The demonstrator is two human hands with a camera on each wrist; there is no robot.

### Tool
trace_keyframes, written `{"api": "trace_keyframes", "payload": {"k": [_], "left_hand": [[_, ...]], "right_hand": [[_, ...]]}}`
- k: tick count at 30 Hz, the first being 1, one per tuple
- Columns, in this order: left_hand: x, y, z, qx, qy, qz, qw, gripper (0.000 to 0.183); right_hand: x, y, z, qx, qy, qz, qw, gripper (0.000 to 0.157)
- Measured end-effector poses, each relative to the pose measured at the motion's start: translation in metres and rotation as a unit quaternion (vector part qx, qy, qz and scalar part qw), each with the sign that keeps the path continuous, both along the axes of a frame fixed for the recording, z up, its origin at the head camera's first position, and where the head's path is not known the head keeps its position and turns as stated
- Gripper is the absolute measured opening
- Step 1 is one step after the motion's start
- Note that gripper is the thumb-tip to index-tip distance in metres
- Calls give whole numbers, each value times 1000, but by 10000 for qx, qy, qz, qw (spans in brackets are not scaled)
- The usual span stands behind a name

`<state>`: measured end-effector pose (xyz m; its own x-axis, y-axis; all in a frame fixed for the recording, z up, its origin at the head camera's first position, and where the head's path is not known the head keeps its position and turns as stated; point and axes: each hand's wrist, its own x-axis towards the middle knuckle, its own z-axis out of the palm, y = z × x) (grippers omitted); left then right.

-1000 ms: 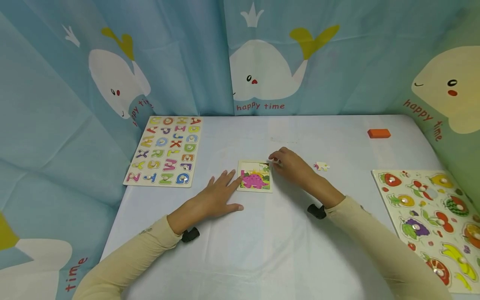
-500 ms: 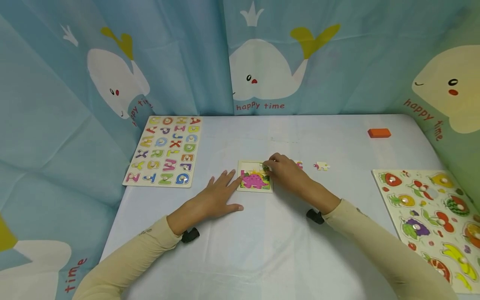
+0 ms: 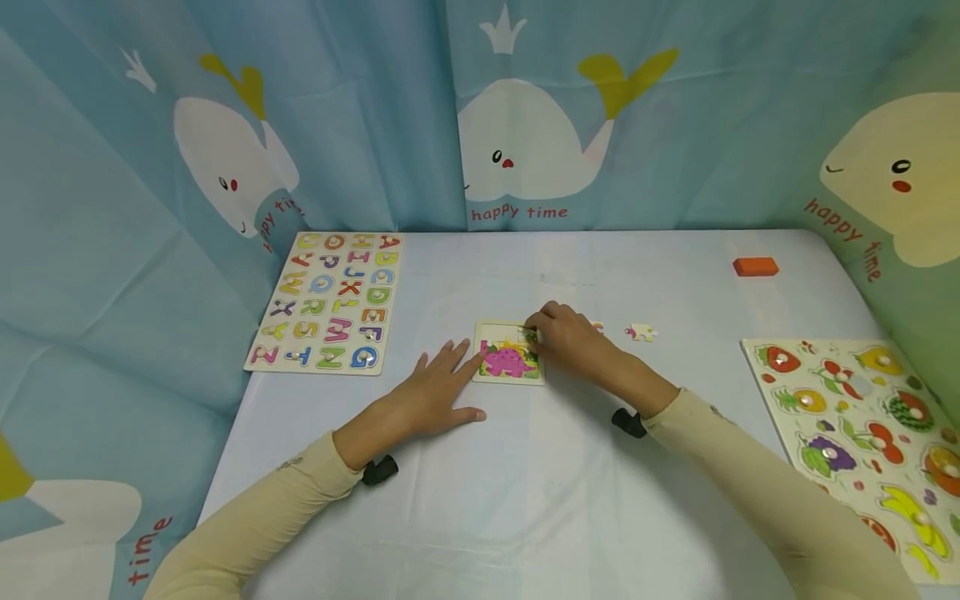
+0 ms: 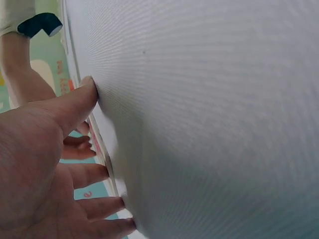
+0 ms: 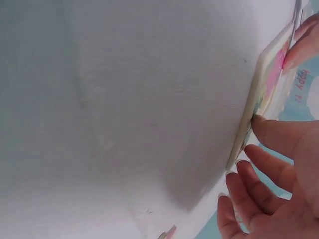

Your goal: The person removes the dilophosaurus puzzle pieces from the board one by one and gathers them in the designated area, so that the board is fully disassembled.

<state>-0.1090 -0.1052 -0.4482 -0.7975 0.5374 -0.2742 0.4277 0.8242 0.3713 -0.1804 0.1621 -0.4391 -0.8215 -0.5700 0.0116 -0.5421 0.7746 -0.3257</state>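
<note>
A small square jigsaw board (image 3: 507, 380) with a pink dinosaur picture lies mid-table. My left hand (image 3: 435, 393) lies spread at its left side, a fingertip touching the frame. At the upper right corner, the thumb and curled index finger of my right hand (image 3: 567, 337) pinch a green jigsaw piece (image 3: 529, 335), partly covered by the fingers. The right wrist view shows that thumb (image 5: 271, 130) against the board's edge. The board's upper left part is plain and pale. A loose jigsaw piece (image 3: 641, 332) lies to the right; another (image 3: 597, 327) is mostly behind my right hand.
An alphabet board (image 3: 324, 304) lies at the back left. On the right is a fruit board (image 3: 843, 408), partly beneath the right sleeve. An orange block (image 3: 755, 267) rests near the back right corner. Whale-print curtains (image 3: 420, 150) enclose the table (image 3: 480, 517).
My right hand has moved slightly left, from just beyond the board's right edge onto its upper right corner. A loose jigsaw piece came into view behind it. The left hand stays still.
</note>
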Motion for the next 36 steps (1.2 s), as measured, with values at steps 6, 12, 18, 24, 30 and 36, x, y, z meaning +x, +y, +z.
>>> {"api": "trace_keyframes", "payload": {"k": [6,12,18,24,30,36], "left_hand": [[1,0,1,-22,-12,3,10000,93],[0,0,0,-10,-8,-3,10000,92],[0,0,-1,-14,9,-8,10000,92],[0,-1,-3,-30,40,-11,10000,92],[0,0,-3,-36,54,-1,10000,93],[0,0,-1,-38,20,-7,10000,92]], "right_hand": [[-6,-2,2,85,-589,-185,9981,34],[-8,-4,3,166,-825,-254,9961,33],[-9,-6,4,177,-931,-320,9950,34],[-9,-7,3,184,-936,-349,9948,36],[-9,-5,1,48,-813,-361,9960,40],[-7,3,-2,-302,-450,-196,9983,36]]}}
